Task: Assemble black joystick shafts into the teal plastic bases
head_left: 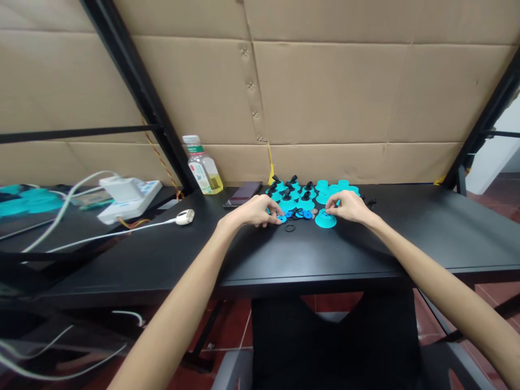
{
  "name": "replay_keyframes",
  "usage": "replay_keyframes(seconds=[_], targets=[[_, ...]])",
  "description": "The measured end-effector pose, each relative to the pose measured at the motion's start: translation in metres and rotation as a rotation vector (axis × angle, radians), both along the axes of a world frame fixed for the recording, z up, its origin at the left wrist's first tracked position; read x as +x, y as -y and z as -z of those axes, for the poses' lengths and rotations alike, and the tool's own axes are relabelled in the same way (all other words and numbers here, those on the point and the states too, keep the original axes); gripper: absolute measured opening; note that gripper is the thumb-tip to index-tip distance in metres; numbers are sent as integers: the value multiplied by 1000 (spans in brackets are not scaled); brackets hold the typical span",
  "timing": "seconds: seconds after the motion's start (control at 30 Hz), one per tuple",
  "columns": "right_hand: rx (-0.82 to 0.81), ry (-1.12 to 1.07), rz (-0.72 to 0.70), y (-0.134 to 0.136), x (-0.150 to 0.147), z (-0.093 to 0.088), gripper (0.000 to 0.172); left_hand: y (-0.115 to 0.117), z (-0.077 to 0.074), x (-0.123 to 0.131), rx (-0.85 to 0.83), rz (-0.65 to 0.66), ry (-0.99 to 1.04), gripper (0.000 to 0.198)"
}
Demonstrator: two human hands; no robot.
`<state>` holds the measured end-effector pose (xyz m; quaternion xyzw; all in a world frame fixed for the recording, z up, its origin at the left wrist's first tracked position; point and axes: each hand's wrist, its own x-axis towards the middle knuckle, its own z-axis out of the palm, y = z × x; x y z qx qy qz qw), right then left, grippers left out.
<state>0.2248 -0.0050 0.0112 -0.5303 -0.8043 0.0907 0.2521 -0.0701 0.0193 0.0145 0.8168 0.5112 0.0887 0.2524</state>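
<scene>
My left hand [264, 211] is closed, its fingertips on a small blue disc [282, 219] at the left end of a loose pile of blue and black discs [303, 214]. My right hand [347, 207] pinches at the top of a turquoise cone-shaped cup [325, 221], which rests wide side down on the black table. Whether a small part sits between those fingertips I cannot tell. A thin black ring [290, 228] lies flat between the hands, nearer the table's front. Behind them stand several turquoise cups with black fittings on top [287, 201].
More turquoise cups [343, 187] without fittings stand at the back, partly behind my right hand. To the left are a dark phone [242, 195], a bottle with yellow liquid [205, 170], a white cable plug [185, 217] and a power strip [132, 203]. Cardboard [325, 92] walls the back.
</scene>
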Motion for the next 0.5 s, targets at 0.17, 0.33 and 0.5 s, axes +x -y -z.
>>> replay_keyframes(seconds=[0.17,0.33,0.5], targets=[[43,-18,-27,0,1,0,15,3,-3,3,46,47,27,38],[55,-6,-33,0,3,1,20,5,-5,6,156,75,93,29],[53,-3,-31,3,2,-3,22,6,-5,9,142,91,166,26]])
